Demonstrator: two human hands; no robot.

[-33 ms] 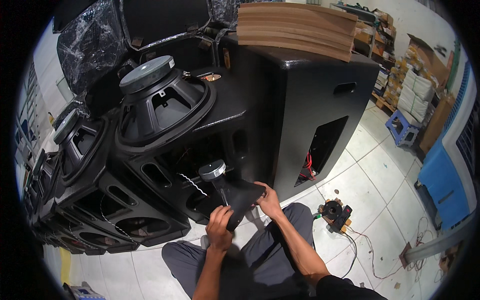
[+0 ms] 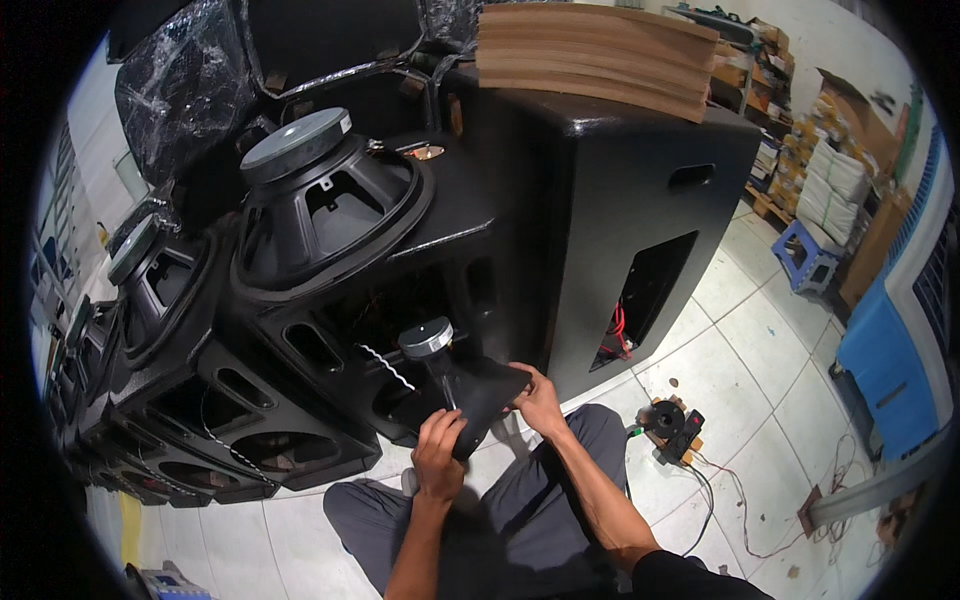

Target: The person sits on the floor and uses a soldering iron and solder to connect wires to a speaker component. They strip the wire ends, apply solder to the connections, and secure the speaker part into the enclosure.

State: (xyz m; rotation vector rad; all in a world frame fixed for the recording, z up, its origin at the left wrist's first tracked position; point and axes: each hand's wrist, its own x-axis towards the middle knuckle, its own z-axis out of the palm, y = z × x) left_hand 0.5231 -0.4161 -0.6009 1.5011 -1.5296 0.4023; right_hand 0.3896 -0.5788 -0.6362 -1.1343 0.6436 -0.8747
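A black horn tweeter (image 2: 483,395) with a round silver-capped driver (image 2: 427,338) is held over my lap, its driver end up and tilted towards the cabinets. My left hand (image 2: 440,448) is closed on the horn's near left edge, fingers bent over it. At the opposite edge my right hand (image 2: 538,402) grips a corner between thumb and fingers. Just beyond the horn stands a black speaker cabinet (image 2: 470,240) with open cutouts, and a twisted white wire (image 2: 388,366) sticks out of it. A large woofer (image 2: 330,210) lies magnet-up on that cabinet.
More black cabinets (image 2: 200,400) with woofers line the left. A tall cabinet (image 2: 620,170) carries stacked brown boards (image 2: 595,60); red wires (image 2: 618,330) show in its opening. On the tiled floor at right lie a small black device (image 2: 672,425) and thin cables (image 2: 740,510). A blue stool (image 2: 803,255) stands farther back.
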